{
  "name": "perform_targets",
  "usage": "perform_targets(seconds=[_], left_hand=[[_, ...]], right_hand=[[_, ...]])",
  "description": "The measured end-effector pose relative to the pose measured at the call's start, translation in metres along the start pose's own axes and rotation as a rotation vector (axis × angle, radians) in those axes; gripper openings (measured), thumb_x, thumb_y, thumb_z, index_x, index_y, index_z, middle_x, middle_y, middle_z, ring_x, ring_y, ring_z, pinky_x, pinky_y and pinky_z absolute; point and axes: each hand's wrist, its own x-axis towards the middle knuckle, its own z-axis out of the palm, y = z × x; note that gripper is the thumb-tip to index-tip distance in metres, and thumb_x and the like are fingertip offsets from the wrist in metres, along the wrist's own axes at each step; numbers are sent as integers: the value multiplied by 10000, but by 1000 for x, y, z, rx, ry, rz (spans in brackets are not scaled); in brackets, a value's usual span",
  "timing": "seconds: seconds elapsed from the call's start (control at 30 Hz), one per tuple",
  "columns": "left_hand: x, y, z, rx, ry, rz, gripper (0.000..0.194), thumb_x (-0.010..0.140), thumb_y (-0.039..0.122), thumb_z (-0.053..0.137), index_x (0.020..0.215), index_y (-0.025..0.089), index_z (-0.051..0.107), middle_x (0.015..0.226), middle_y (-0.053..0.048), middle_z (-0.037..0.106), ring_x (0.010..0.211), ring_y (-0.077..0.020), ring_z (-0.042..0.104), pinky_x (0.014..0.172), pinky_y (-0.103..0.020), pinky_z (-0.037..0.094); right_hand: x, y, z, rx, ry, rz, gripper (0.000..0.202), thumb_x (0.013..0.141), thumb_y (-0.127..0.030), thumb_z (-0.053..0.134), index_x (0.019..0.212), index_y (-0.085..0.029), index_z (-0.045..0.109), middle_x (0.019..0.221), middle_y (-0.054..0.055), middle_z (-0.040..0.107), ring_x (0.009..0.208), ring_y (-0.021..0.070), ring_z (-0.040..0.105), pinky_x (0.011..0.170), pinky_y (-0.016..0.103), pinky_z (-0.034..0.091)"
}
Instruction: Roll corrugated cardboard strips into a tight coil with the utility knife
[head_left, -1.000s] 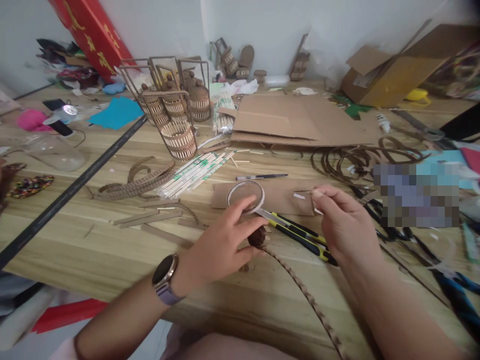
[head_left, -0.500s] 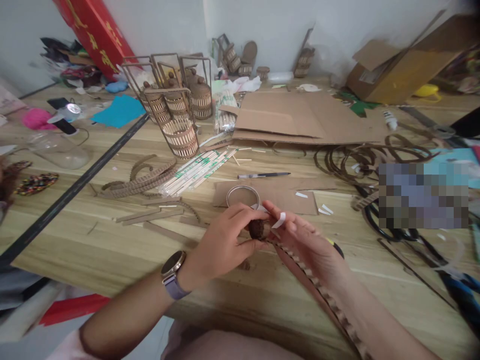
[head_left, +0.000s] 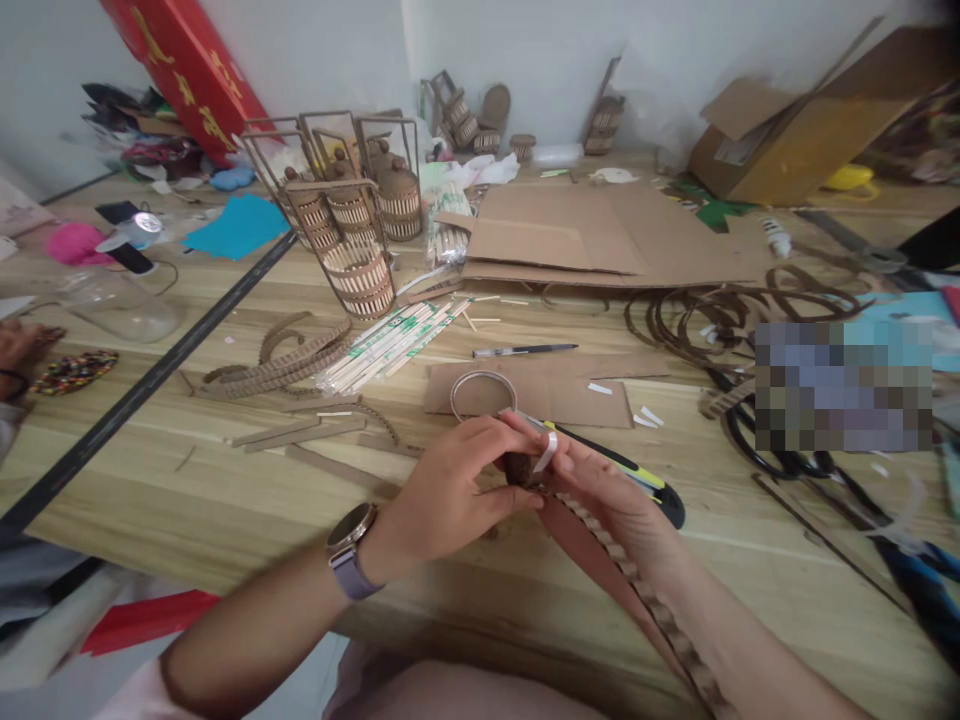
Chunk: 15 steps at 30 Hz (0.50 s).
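My left hand (head_left: 446,495) has its thumb and fingers closed around a small dark brown roll of coiled corrugated cardboard (head_left: 519,468). From the roll a long corrugated cardboard strip (head_left: 619,560) runs toward me, passing under my right wrist. My right hand (head_left: 611,490) pinches at the roll's right side, where the strip leaves it; its fingertips partly hide the contact. A short piece of white tape (head_left: 550,452) stands up at my right fingertips. Just behind my hands, a roll of tape (head_left: 484,375) and a yellow-and-black utility knife (head_left: 645,478) lie on the table.
A pen (head_left: 525,350) and flat cardboard pieces (head_left: 600,400) lie ahead. Packaged sticks (head_left: 397,345) and curled strips (head_left: 292,365) are on the left, with small stick-and-cardboard baskets (head_left: 360,280) behind. Scissors (head_left: 750,440) and loose strips (head_left: 682,320) lie right. Another person's hand (head_left: 19,350) shows far left.
My right hand has shifted slightly left and down, uncovering more of the utility knife. The roll has turned and is more covered by my fingers. Another person's hand has come into view far left.
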Motion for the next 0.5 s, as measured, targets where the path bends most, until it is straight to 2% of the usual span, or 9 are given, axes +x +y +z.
perform_targets(seconds=[0.17, 0.37, 0.5], left_hand=[[0, -2, 0, 13, 7, 2, 254, 817, 271, 766, 1013, 179, 632, 984, -48, 670, 919, -184, 620, 829, -293, 493], [0, -4, 2, 7, 19, 4, 272, 776, 210, 800, 980, 151, 629, 979, -58, 669, 927, -187, 618, 834, -282, 483], [0, -4, 3, 8, 22, 17, 271, 780, 223, 797, 981, 161, 626, 973, -50, 668, 913, -187, 617, 825, -284, 480]], right_hand=[[-1, -3, 2, -1, 28, 23, 461, 813, -508, 672, 1204, -265, 693, 1215, 94, 711, 1186, 311, 607, 975, 496, 464], [-1, -7, 8, 54, 94, 60, 430, 744, -439, 765, 1132, -254, 740, 1122, 86, 747, 1154, 294, 620, 999, 437, 442], [-1, -5, 10, 95, 98, 69, 412, 727, -421, 781, 1108, -268, 750, 1119, 79, 750, 1133, 308, 633, 977, 451, 458]])
